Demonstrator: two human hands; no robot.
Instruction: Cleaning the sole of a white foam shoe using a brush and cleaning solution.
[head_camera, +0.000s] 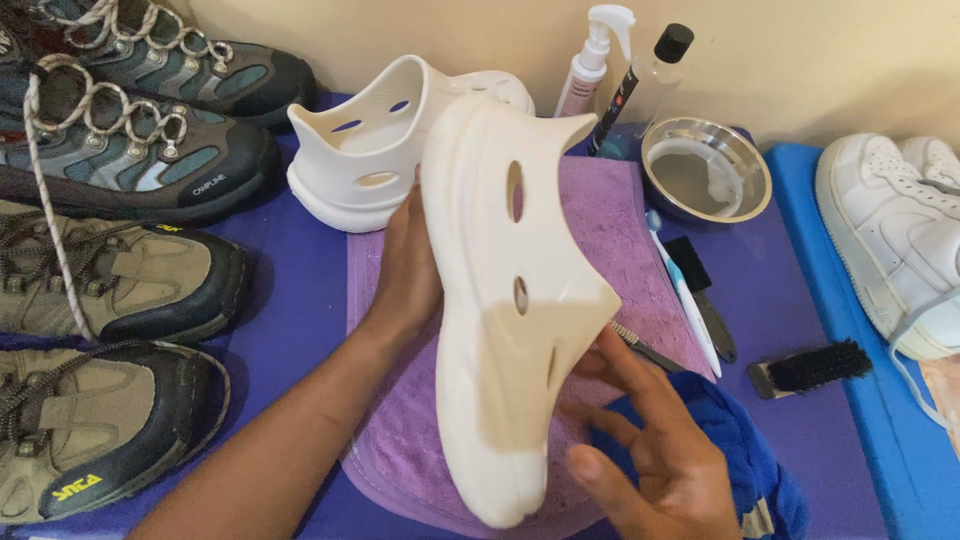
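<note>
Nearest me, right hand half open, fingertips on the white clog held upright over the purple towel, left hand gripping its back; clog looks clean, its mate, brushes and steel bowl idle beyond

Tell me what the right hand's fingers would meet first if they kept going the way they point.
Probably the cream foam clog itself: the right hand points up-left, fingers already at its edge; depth is uncertain.
</note>
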